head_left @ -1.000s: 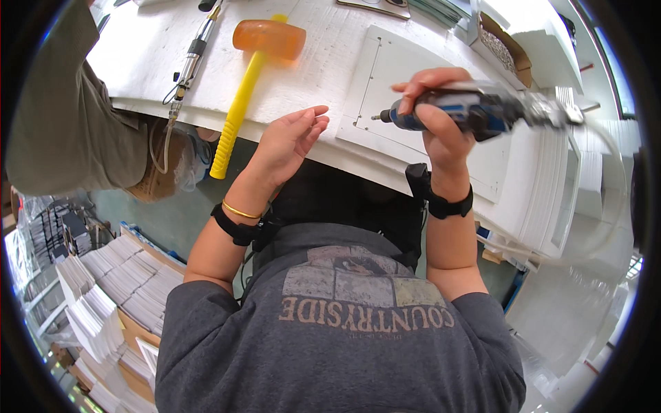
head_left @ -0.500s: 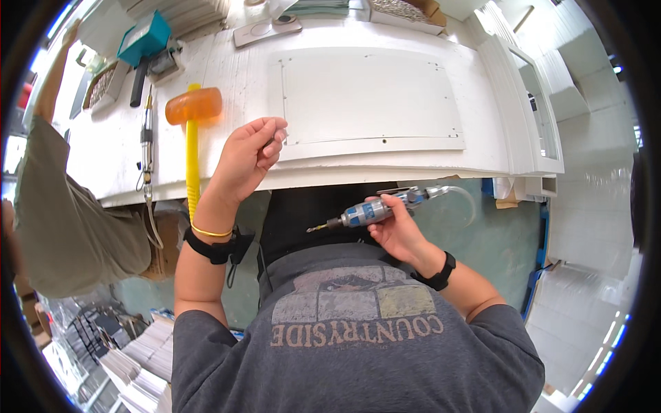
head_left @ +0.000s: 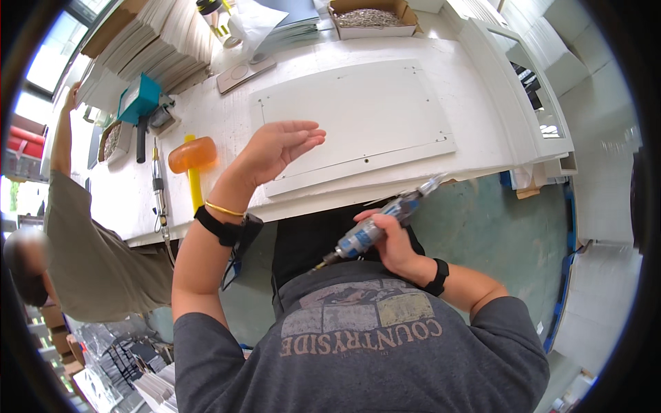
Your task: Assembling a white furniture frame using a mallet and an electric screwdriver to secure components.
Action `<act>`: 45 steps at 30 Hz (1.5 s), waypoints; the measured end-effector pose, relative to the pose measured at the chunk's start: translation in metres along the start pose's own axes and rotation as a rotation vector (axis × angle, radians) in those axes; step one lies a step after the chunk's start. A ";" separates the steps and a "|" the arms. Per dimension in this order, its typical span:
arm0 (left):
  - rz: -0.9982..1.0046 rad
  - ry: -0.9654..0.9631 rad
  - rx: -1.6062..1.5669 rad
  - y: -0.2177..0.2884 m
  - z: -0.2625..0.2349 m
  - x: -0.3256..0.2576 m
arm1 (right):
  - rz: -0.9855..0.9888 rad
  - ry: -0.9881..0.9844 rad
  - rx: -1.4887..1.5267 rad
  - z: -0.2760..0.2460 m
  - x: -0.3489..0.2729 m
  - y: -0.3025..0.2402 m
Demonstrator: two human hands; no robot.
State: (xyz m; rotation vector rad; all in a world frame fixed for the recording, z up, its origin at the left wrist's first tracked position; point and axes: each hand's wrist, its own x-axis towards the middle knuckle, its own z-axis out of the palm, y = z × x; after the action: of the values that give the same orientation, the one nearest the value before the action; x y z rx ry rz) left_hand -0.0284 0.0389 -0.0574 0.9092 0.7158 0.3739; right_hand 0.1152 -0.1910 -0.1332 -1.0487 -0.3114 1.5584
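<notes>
My right hand [head_left: 394,242] is wrapped around a silver and blue air screwdriver [head_left: 365,237]. It is held in front of my waist, its bit pointing down to the left and its tail end up by the bench edge. My left hand [head_left: 286,146] hovers over the near left corner of a white rectangular panel [head_left: 351,117]. The fingers of that hand are stretched out, and nothing shows in them. Small dark holes or screws dot the panel's borders. A mallet [head_left: 193,157] with an orange head and yellow handle lies left of my left forearm.
A second driver [head_left: 159,189] lies left of the mallet. Farther back are a teal bin [head_left: 140,98], a phone [head_left: 246,74] and a cardboard box of small metal parts [head_left: 372,18]. White framed pieces [head_left: 533,103] stand at the right. A co-worker [head_left: 103,255] is at the left.
My left hand has moved right, and its curled fingers have straightened. The screwdriver in my right hand has tilted more steeply, bit lower. The whole view has turned slightly.
</notes>
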 end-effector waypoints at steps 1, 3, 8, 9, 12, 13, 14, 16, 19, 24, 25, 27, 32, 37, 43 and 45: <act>-0.011 0.012 -0.020 -0.008 -0.002 0.003 | -0.194 -0.050 -0.042 -0.005 0.002 -0.007; -0.032 0.004 -0.057 -0.024 0.001 0.011 | -0.449 -0.075 0.022 -0.003 0.000 -0.033; -0.084 -0.151 -0.130 -0.049 0.022 0.029 | -0.871 -0.245 0.193 -0.002 0.002 -0.102; -0.119 -0.102 -0.120 -0.051 0.033 0.028 | -0.916 -0.233 0.159 -0.004 0.008 -0.110; -0.107 -0.151 -0.202 -0.061 0.042 0.028 | -1.082 -0.148 0.045 0.007 0.016 -0.130; -0.125 -0.118 -0.210 -0.063 0.047 0.025 | -1.151 -0.159 0.000 0.011 0.019 -0.135; -0.128 -0.112 -0.213 -0.066 0.048 0.023 | -1.182 -0.162 -0.023 0.017 0.021 -0.139; -0.111 -0.065 -0.268 -0.071 0.049 0.020 | -1.183 -0.251 -0.026 0.027 0.023 -0.143; -0.097 0.001 -0.307 -0.071 0.059 0.017 | -1.141 -0.363 0.015 0.035 0.026 -0.146; -0.083 -0.100 -0.426 -0.076 0.050 0.014 | -1.106 -0.374 -0.005 0.043 0.033 -0.145; -0.082 -0.118 -0.442 -0.075 0.051 0.014 | -1.105 -0.367 -0.015 0.043 0.034 -0.144; -0.077 -0.124 -0.436 -0.076 0.051 0.013 | -1.101 -0.360 -0.027 0.045 0.035 -0.142; -0.076 -0.110 -0.445 -0.077 0.049 0.013 | -1.077 -0.327 -0.006 0.048 0.037 -0.139; 0.015 -0.048 -0.190 -0.076 0.051 0.010 | -1.080 -0.299 0.006 0.046 0.039 -0.137; -0.028 -0.057 -0.396 -0.080 0.049 0.014 | -1.066 -0.216 0.059 0.046 0.045 -0.135; -0.059 -0.064 -0.451 -0.081 0.051 0.015 | -1.054 -0.196 0.067 0.045 0.048 -0.136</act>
State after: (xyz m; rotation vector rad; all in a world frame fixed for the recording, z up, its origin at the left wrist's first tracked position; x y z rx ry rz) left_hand 0.0175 -0.0286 -0.1089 0.4699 0.5659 0.4299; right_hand 0.1735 -0.0932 -0.0340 -0.5037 -0.7885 0.6942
